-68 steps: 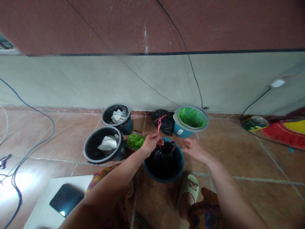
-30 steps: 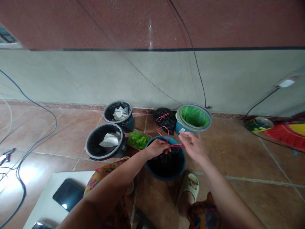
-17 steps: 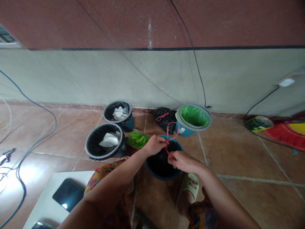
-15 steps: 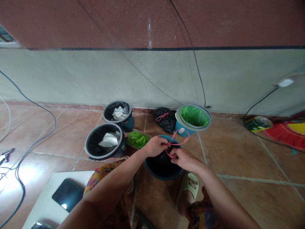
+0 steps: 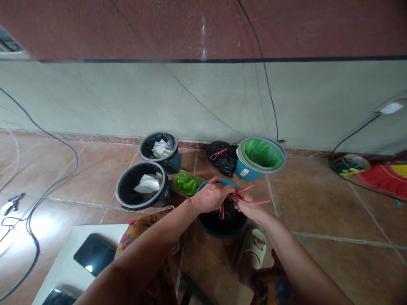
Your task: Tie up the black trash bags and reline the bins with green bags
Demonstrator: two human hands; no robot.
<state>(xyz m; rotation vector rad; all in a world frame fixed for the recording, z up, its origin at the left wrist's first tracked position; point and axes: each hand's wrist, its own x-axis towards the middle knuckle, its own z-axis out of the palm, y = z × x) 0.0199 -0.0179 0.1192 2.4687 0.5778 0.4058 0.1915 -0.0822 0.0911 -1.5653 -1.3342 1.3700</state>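
Note:
Over a blue bin (image 5: 210, 231) on the floor, both hands work at a pink drawstring (image 5: 262, 202). A black trash bag (image 5: 229, 216) lies inside that bin, partly hidden by the hands. My left hand (image 5: 213, 195) is closed, pinching the string with thumb and fingertips. Just right of it, my right hand (image 5: 249, 207) is closed on the string too, its fingertips partly covered. One loop of the string sticks out to the right above my right wrist, and a smaller loop hangs down into the bin.
Two black-lined bins (image 5: 118, 192) with white paper stand left, beside a tray of green bags (image 5: 186, 183). By the wall are a tied black bag (image 5: 222, 159) and stacked bins with a green liner (image 5: 263, 152). Phones (image 5: 95, 253) lie on a white surface (image 5: 68, 250). Cables (image 5: 74, 169) run left.
My hands have come closer together on the drawstring. Its large loop has swung from upright above the bin to the right, and a small loop now hangs down.

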